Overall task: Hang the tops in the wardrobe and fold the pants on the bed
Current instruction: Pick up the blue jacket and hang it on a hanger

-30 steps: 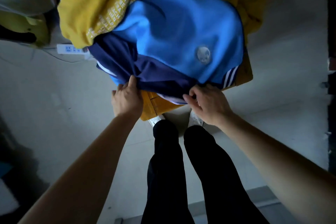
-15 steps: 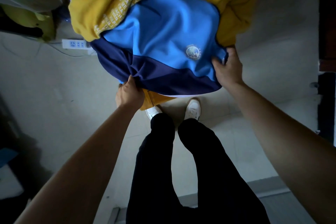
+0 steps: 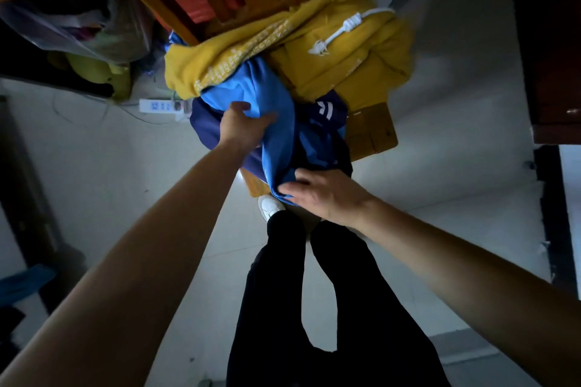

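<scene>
Pale tiled floor (image 3: pixel 94 166) filled most of the view; a dark wooden cabinet (image 3: pixel 553 41) stood at the right edge, doors closed, and it could not be told whether it was the wardrobe. No bed in view. A wooden chair (image 3: pixel 372 132) carried the clothes pile, with a stuffed plastic bag (image 3: pixel 81 22) beside it to the left. On the seat, a yellow hoodie (image 3: pixel 361 66) lay heaped against the backrest, its white drawstring (image 3: pixel 342 28) on top. The blue top (image 3: pixel 251 85), light blue with navy panels and white stripes, was bunched at the seat's front edge, partly under the hoodie and partly hanging off. The left hand (image 3: pixel 243 127) gripped a fold of it high up, thumb spread from curled fingers sunk in the cloth. The right hand (image 3: pixel 323 196) lay at the lower hem, fingers nearly straight and close together against the fabric; thumb hidden, blurred, so a pinch could not be confirmed. A power strip (image 3: pixel 157 105) sat on the floor near the chair. Judgement: task at its very start, first top being lifted from the pile; nothing hung, no pants seen folded, the hoodie and anything beneath it left to do.
</scene>
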